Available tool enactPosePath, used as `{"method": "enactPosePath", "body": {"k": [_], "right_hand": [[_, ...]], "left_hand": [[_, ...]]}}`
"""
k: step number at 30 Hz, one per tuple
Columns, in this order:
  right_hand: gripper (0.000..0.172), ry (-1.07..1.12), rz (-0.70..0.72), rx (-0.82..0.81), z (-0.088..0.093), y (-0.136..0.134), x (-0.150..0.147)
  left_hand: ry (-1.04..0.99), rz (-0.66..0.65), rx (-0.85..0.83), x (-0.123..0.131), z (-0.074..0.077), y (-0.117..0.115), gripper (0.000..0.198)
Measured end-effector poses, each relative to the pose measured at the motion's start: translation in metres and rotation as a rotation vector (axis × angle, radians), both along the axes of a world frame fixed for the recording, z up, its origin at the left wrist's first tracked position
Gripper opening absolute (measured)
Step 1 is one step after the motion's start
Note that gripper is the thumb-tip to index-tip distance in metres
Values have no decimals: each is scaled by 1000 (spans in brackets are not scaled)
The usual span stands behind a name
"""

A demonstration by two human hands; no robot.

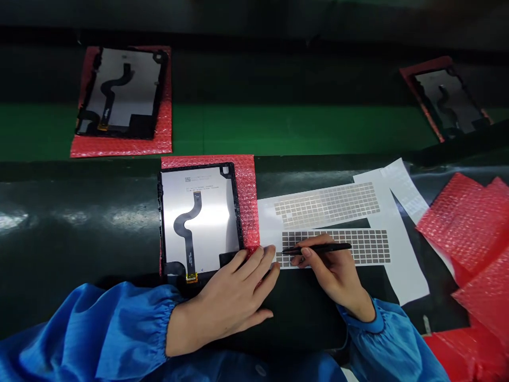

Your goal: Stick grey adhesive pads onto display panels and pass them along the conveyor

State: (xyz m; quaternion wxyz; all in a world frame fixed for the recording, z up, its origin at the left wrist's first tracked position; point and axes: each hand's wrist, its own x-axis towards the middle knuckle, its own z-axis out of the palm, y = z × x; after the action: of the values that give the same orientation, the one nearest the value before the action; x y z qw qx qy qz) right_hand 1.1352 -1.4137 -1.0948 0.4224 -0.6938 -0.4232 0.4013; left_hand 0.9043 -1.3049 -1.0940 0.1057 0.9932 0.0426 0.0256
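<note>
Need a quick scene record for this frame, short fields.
left: left hand lying flat on the bench, fingertips at the edge of a white sheet
right: right hand holding a black pen-shaped tool, its tip over a dark grid of small squares
beside: black-framed display panel with ribbon cable, on red bubble wrap
rest: paler grid; far panel; far right panel; red bubble wrap pile; dark bench

Display panel [123,87] on red bubble wrap [161,143], second panel [447,101] at far right, loose red bubble-wrap sheets [465,223]
</note>
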Motion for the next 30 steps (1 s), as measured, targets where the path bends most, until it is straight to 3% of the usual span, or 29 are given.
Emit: {"method": "enactPosePath", "body": {"k": [11, 22, 26, 30], "right_hand": [[11, 35, 23, -15, 4, 3, 2], [13, 233, -82, -3, 11, 9, 3], [15, 291, -124, 26, 22, 28, 1], [18, 286, -154, 28, 27, 63, -10]], "left_hand": [[21, -13, 28, 1, 3, 2, 72], [34, -20, 25, 2, 5, 3, 77], [-20, -32, 1, 1, 13, 9, 72], [-165, 16, -41, -6, 22, 23, 50]]}}
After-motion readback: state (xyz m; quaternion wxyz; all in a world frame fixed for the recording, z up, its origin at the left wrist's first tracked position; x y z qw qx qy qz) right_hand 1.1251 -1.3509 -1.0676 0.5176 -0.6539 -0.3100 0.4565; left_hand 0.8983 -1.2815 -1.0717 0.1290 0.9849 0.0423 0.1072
